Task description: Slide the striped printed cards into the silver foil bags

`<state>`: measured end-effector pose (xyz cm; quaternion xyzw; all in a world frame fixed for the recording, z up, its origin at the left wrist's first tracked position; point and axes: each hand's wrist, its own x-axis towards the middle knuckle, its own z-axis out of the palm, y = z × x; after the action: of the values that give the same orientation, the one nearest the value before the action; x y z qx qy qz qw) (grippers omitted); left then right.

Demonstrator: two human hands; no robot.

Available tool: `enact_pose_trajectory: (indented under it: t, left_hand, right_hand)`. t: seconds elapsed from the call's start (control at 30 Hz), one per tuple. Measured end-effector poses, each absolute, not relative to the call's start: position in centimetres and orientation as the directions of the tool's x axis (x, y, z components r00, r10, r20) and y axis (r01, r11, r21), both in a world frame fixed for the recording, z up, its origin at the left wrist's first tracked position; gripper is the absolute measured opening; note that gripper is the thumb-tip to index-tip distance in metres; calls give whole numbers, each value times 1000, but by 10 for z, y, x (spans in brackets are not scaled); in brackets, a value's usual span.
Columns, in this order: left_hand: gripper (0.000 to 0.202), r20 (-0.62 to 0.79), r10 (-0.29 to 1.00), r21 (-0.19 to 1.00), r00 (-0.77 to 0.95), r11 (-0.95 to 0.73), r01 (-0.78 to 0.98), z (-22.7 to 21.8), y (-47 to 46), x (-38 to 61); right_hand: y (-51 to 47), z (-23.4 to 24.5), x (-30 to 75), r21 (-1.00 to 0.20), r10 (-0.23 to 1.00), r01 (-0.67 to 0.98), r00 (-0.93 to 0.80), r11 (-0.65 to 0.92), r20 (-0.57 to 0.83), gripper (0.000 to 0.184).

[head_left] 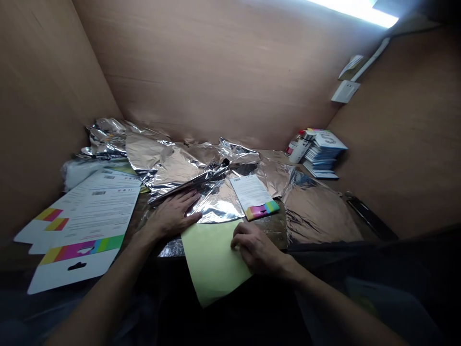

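Observation:
A pale yellow paper sheet (214,262) hangs over the front edge of the table, its top edge meeting a piece of shiny silver film (219,202). My right hand (257,250) is closed at the sheet's right side, fingers curled and pinching it. My left hand (176,211) lies flat with fingers stretched out, pressing on the silver film beside a rolled-up film edge (187,185). Just beyond my right hand is a small printed card box (254,194) with a rainbow band.
Large white printed cards (104,211) with hang holes overlap at the left. Crumpled silver film (173,163) covers the back; another film sheet (317,211) lies at right. Stacked boxes (324,154) and a white bottle (300,148) stand in the corner. Wooden walls (216,72) enclose the table.

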<state>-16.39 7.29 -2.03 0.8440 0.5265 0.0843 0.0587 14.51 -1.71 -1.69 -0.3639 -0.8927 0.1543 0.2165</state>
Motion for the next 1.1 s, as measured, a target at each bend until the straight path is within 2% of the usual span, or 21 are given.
enact_pose_trajectory:
  t: [0.1, 0.2, 0.3, 0.33, 0.4, 0.5, 0.57, 0.67, 0.87, 1.1]
  left_hand:
    - [76, 81, 900, 188, 429, -436, 880, -20, 73, -164]
    - [75, 85, 896, 191, 435, -444, 876, -20, 73, -164]
    - [75, 80, 900, 185, 427, -435, 881, -18, 72, -163]
    - [75, 79, 902, 183, 423, -431, 884, -18, 72, -162]
    - [76, 76, 902, 184, 425, -431, 883, -18, 71, -161]
    - [76, 76, 901, 197, 428, -434, 879, -20, 73, -162]
    - [76, 80, 903, 212, 421, -428, 879, -23, 75, -164]
    - [77, 95, 907, 224, 410, -421, 879, -30, 80, -167]
    - [78, 117, 900, 231, 421, -437, 870, -40, 88, -170]
    - [78, 169, 894, 278, 414, -447, 851, -42, 89, -172]
  right_hand:
    - [-14, -14, 144, -485, 748, 587, -609, 649, 265, 24]
    - [-8, -10, 134, -395, 773, 672, -601, 626, 201, 8]
    - [-6, -8, 127, -334, 756, 685, -634, 647, 163, 9]
    - [-5, -6, 128, -356, 749, 669, -641, 652, 168, 8]
    - [-2, -2, 140, -485, 783, 634, -587, 602, 205, 6]
    - [15, 9, 171, -704, 906, 579, -346, 411, 245, 13]
    - [34, 17, 193, -779, 948, 543, -230, 313, 220, 17]
    - [61, 23, 214, -829, 978, 524, -173, 194, 120, 15]
    - [85, 10, 219, -761, 991, 639, -128, 112, 38, 8]
    - [85, -5, 219, -590, 998, 805, -53, 67, 41, 11]
